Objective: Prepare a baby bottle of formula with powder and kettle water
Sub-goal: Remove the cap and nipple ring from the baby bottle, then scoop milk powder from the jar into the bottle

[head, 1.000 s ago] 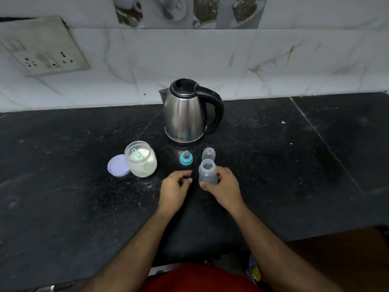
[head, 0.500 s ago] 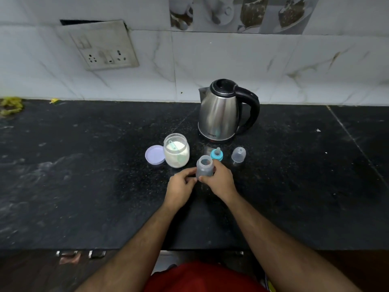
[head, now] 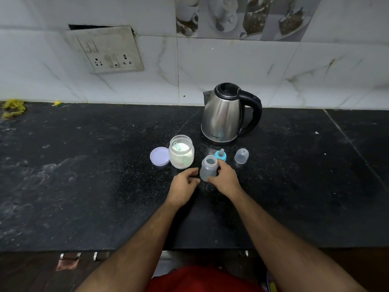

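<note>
An open, empty translucent baby bottle (head: 208,168) stands on the black counter (head: 84,175), with my right hand (head: 224,179) wrapped around its right side. My left hand (head: 184,184) rests just left of the bottle with fingers loosely curled, holding nothing. An open jar of white formula powder (head: 181,151) with a green scoop inside stands behind, its lilac lid (head: 159,156) lying to its left. The teal teat ring (head: 220,155) and the clear bottle cap (head: 241,155) sit behind the bottle. A steel kettle (head: 223,113) with a black handle stands at the back.
A tiled wall with a switch and socket plate (head: 106,49) rises behind the counter. Yellow-green scraps (head: 12,108) lie at the far left back. The counter's front edge runs below my forearms, with drawer handles (head: 69,256) beneath.
The bottle in my right hand has moved left, closer to the powder jar. My left hand came up to the bottle and now sits slightly apart from it. The view shifted.
</note>
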The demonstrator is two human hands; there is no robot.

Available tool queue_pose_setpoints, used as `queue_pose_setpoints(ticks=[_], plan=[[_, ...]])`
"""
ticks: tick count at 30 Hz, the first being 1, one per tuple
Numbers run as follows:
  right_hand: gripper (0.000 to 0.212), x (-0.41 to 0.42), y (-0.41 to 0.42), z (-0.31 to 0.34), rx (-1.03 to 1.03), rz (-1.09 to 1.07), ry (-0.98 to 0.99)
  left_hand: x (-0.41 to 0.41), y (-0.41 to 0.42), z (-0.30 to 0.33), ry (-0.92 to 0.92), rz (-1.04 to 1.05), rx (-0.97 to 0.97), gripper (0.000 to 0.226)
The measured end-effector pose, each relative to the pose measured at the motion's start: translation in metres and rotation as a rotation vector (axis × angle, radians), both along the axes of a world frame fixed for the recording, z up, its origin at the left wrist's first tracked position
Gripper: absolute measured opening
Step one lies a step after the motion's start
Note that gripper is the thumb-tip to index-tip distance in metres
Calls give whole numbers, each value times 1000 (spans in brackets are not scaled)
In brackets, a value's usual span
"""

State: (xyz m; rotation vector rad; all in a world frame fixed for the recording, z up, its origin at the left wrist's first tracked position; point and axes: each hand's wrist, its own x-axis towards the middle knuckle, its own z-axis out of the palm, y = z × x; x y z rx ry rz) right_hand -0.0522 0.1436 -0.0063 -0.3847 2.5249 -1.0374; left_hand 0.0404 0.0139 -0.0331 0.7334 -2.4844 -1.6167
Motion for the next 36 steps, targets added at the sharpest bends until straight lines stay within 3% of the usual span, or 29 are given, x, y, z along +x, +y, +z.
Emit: queue_pose_setpoints(ticks=[5, 8, 11, 14, 17, 20, 27, 31, 36], plan=[[36, 6, 12, 10, 32, -56, 165, 15, -14, -2, 92, 242, -29, 20], [27, 11, 16, 26, 15, -123, 356, 18, -26, 7, 122, 392, -44, 21], [32, 12, 13, 45, 107, -232, 511, 11, -38, 16, 105, 447, -82, 53], [31, 8, 8, 57, 111, -219, 536, -2, -48, 23, 72, 390, -88, 86], [14, 4, -3, 63, 48, -130, 528, -17, -60, 25, 30, 301, -130, 103], [8, 0, -20, 70, -17, -18, 485, -29, -67, 25, 16, 252, -117, 105], [10, -16, -58, 91, 68, 244, 440, -33, -69, 21, 164, 160, 15, 72], [19, -26, -71, 94, 258, 488, 460, -28, -73, 23, 214, 38, -6, 69], [33, -33, -87, 86, 591, 772, 544, -25, -82, 28, 130, -100, -73, 85]])
